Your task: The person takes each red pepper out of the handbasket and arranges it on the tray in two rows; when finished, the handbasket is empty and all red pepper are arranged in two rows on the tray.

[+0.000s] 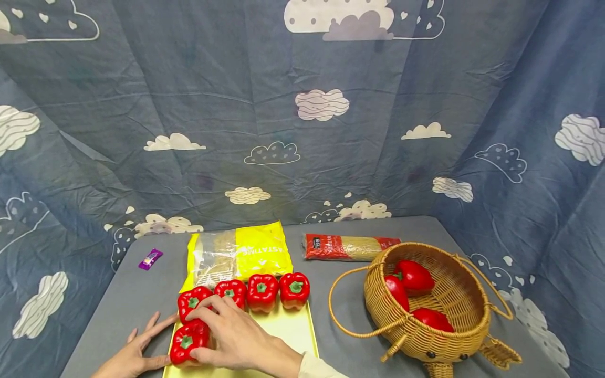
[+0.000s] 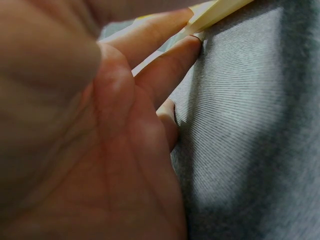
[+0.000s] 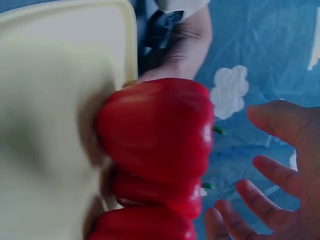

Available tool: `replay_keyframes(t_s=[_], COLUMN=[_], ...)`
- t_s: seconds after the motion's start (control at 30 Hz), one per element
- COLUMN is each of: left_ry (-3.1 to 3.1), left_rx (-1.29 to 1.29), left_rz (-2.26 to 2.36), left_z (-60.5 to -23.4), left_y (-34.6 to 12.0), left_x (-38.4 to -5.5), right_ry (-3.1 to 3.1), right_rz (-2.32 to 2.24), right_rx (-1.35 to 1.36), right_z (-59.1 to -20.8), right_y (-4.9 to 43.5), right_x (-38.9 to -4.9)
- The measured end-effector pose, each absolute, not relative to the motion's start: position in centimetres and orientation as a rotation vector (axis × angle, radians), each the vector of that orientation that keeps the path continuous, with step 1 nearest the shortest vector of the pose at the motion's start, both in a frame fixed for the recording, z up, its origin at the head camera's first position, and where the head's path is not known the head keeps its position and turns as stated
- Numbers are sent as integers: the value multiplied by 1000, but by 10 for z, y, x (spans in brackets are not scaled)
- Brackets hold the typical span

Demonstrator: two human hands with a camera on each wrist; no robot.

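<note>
Several red bell peppers with green stems stand along the left and back edges of a pale yellow tray (image 1: 289,328). My right hand (image 1: 241,333) is over the front-left bell pepper (image 1: 189,344), thumb and fingers spread. In the right wrist view the fingers (image 3: 270,205) are apart from the nearest pepper (image 3: 155,130), and nothing is between them. Beside the tray's left edge is my left hand (image 1: 132,354), its fingers extended toward the left-hand peppers. The left wrist view shows its palm (image 2: 125,150) and straight fingertips by the tray rim (image 2: 220,15).
A yellow pasta bag (image 1: 264,252) lies behind the tray's peppers. Right of it is a red noodle packet (image 1: 331,247). A wicker basket (image 1: 383,304) with handles holds red peppers (image 1: 416,278) on the right. A small purple wrapped item (image 1: 150,259) lies at the back left.
</note>
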State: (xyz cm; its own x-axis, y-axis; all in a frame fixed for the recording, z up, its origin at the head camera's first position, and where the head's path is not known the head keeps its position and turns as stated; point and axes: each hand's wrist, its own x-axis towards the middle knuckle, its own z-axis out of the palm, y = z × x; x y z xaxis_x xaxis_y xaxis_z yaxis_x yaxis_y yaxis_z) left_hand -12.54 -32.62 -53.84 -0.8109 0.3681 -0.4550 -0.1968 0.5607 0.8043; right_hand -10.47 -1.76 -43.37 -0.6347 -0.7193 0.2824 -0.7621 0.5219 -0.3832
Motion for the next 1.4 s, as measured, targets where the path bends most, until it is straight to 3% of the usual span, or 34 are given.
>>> replay_keyframes(t_s=[0.3, 1.0, 1.4], left_ry=[2249, 2250, 2207], left_rx=[198, 202, 181], left_rz=[1241, 1245, 1289], left_z=[-517, -516, -545], left_y=[-314, -311, -327], left_x=[-116, -115, -128], right_ry=[-2525, -2489, -2473], right_rz=[858, 1203, 1393], right_rx=[1261, 1233, 1184], right_z=[-413, -369, -355], right_y=[-1, 37, 78], right_x=[-100, -97, -86])
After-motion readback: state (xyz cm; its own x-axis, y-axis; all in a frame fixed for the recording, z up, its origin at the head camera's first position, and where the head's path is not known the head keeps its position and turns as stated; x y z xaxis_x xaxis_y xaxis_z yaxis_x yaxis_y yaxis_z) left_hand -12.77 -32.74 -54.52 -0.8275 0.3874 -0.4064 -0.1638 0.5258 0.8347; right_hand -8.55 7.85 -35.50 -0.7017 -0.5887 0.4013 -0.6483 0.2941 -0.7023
